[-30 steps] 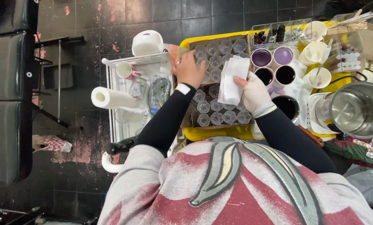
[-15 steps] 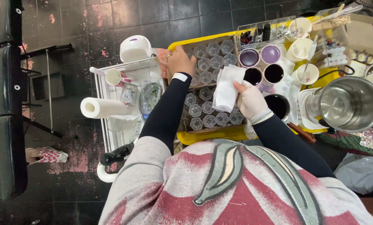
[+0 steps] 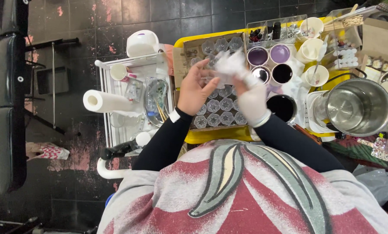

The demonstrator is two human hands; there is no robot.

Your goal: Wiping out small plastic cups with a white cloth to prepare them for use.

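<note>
- Nearest the camera, both forearms in black sleeves reach forward from a grey and red sweatshirt (image 3: 246,195), bent at the elbows and angled toward each other.
- The left hand (image 3: 195,89), bare, is raised over the cardboard box (image 3: 179,60) with its palm turned toward the right hand; the fingers are curled and appear to pinch the near edge of a white tissue (image 3: 229,64), though motion blur makes the contact unsure.
- The right hand (image 3: 251,97), in a pale glove, rises from the wrist with its fingers closed on the same tissue, which is crumpled and blurred just above both hands.
- Under the hands, rows of small clear moulded cups (image 3: 222,113) fill the box, which sits on a yellow tray (image 3: 211,136).
- To the right stand round pots of purple and dark liquid (image 3: 269,65) and a large steel pot (image 3: 358,107).
- To the left, a white trolley (image 3: 105,99) carries a paper towel roll (image 3: 105,102) and a mug (image 3: 118,72).
- Farthest off lies the black tiled floor (image 3: 116,17).
</note>
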